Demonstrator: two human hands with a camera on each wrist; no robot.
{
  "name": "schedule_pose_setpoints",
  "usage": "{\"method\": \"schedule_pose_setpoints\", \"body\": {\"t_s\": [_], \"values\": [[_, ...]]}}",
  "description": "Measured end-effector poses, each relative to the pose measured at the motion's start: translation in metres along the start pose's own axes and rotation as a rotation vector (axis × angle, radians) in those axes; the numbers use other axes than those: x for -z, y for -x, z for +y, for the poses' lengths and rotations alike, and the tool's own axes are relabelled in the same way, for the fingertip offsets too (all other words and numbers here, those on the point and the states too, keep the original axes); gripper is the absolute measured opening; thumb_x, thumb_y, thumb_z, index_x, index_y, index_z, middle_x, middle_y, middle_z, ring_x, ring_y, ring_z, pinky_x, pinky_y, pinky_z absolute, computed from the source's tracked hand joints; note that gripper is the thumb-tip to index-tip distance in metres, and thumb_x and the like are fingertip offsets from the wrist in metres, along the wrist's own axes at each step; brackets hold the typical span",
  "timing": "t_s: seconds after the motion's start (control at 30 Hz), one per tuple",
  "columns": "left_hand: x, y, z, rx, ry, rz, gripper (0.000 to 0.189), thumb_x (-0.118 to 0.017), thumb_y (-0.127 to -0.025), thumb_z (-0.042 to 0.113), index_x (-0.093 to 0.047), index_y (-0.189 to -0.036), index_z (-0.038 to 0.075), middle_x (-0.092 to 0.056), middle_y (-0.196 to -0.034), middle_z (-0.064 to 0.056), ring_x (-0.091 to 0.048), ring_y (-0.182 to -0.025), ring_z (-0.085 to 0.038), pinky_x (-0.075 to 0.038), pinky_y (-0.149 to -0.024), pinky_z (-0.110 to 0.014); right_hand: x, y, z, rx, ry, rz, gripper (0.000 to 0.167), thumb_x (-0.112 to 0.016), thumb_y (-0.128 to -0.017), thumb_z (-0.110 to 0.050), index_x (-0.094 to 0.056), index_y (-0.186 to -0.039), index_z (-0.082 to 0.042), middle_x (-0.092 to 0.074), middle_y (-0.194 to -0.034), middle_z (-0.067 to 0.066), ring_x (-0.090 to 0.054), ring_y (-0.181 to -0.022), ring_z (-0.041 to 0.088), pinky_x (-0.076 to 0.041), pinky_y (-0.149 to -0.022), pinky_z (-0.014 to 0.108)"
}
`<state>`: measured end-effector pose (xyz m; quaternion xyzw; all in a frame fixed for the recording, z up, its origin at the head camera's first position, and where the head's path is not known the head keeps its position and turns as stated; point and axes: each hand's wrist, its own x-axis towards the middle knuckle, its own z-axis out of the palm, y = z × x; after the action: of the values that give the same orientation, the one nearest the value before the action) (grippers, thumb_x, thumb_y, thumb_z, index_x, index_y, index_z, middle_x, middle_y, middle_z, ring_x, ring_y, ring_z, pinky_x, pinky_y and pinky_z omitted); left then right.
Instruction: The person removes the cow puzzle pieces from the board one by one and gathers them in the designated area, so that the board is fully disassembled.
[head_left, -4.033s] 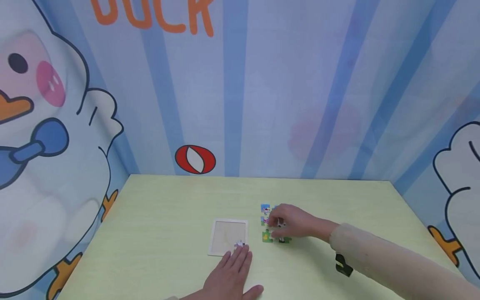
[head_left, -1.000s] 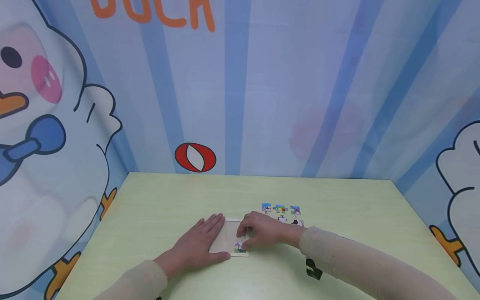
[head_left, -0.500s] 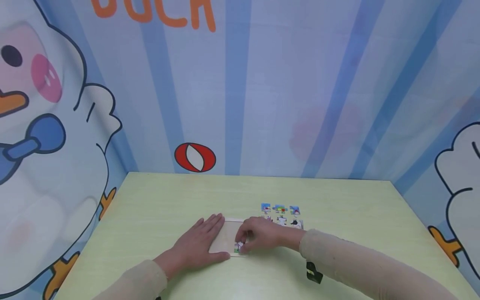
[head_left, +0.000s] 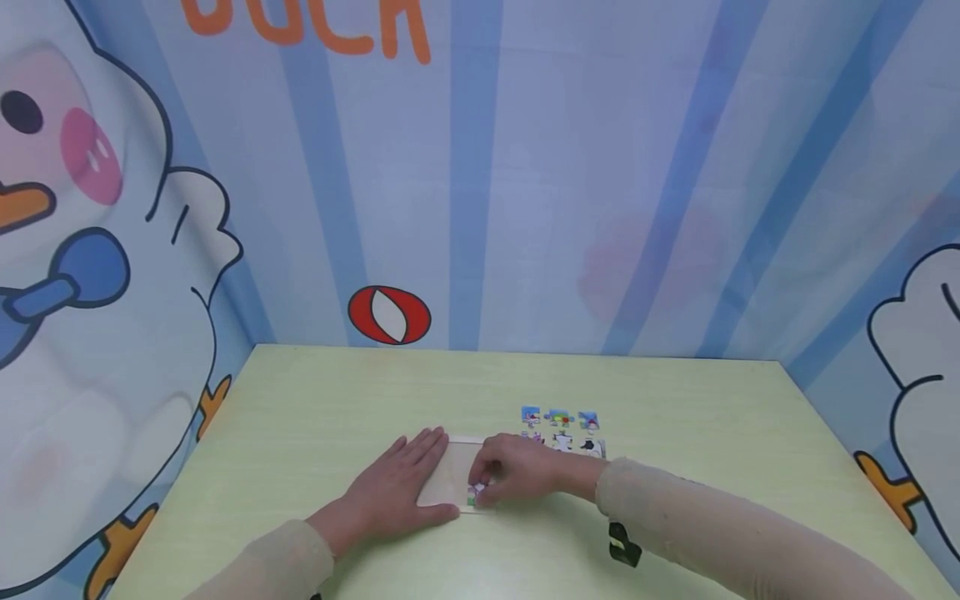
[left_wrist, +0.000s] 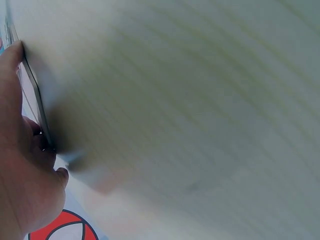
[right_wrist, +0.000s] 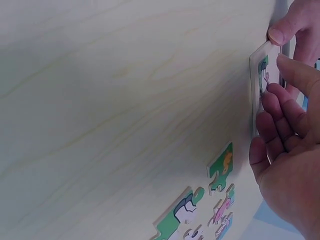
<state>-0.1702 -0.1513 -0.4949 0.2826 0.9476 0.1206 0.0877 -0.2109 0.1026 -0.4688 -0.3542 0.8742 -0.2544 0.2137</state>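
Observation:
A shallow pale puzzle tray (head_left: 453, 471) lies on the table between both hands. My left hand (head_left: 393, 487) rests flat across its left side, fingers extended and thumb along the near edge. At the tray's near right corner is a green-and-white jigsaw piece (head_left: 472, 496), which my right hand (head_left: 517, 468) pinches between thumb and curled fingers. From the right wrist view, the jigsaw piece (right_wrist: 264, 72) sits inside the tray's rim (right_wrist: 254, 90), with the right fingertips right at it. In the left wrist view the left hand (left_wrist: 25, 160) grips the tray's edge.
Several loose jigsaw pieces (head_left: 559, 417) lie in rows right of the tray, some hidden behind the right hand and forearm. In the right wrist view, green pieces (right_wrist: 222, 162) lie near that hand. A printed curtain (head_left: 540, 208) stands behind the table (head_left: 337, 392).
The left hand has shifted from the tray's near right corner to its left side. The right hand has come from the loose pieces to the tray corner, with slight finger motion since.

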Motion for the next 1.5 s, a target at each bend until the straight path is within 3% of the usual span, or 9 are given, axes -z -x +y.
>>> {"method": "schedule_pose_setpoints", "body": {"t_s": [0.6, 0.97, 1.17, 1.5], "values": [[-0.001, 0.0, -0.001, -0.013, -0.018, 0.008, 0.104, -0.059, -0.097, 0.074, -0.029, -0.169, 0.006, -0.028, -0.176, -0.009, -0.024, -0.163, -0.03, -0.024, -0.13, -0.053, 0.002, -0.001, -0.003, -0.019, 0.015, -0.009, 0.018, -0.086, -0.092, -0.027, -0.077, -0.106, -0.02, -0.061, -0.105, -0.01, -0.052, -0.102, 0.007, -0.047, -0.095, 0.029], [-0.001, -0.001, -0.001, -0.001, -0.005, 0.002, 0.104, -0.06, -0.096, 0.075, -0.029, -0.169, 0.007, -0.028, -0.176, -0.008, -0.023, -0.163, -0.029, -0.023, -0.13, -0.053, 0.006, -0.004, -0.001, -0.007, -0.005, -0.039, 0.014, -0.083, -0.095, -0.027, -0.076, -0.107, -0.024, -0.065, -0.101, -0.013, -0.056, -0.097, 0.006, -0.049, -0.093, 0.027], [-0.001, -0.001, -0.001, 0.005, -0.005, -0.005, 0.105, -0.058, -0.096, 0.076, -0.029, -0.169, 0.008, -0.027, -0.177, -0.007, -0.022, -0.164, -0.029, -0.022, -0.13, -0.053, 0.005, -0.007, -0.001, 0.04, -0.009, -0.023, 0.014, -0.081, -0.096, -0.02, -0.077, -0.109, -0.02, -0.065, -0.101, -0.013, -0.057, -0.096, 0.005, -0.051, -0.093, 0.026], [-0.002, 0.0, -0.001, -0.005, -0.007, 0.001, 0.104, -0.058, -0.097, 0.075, -0.029, -0.169, 0.007, -0.028, -0.176, -0.009, -0.023, -0.163, -0.029, -0.023, -0.13, -0.052, 0.003, -0.011, -0.004, 0.09, 0.027, 0.006, 0.004, -0.08, -0.098, -0.016, -0.077, -0.098, -0.018, -0.064, -0.093, -0.015, -0.055, -0.091, 0.003, -0.05, -0.09, 0.025]]}}
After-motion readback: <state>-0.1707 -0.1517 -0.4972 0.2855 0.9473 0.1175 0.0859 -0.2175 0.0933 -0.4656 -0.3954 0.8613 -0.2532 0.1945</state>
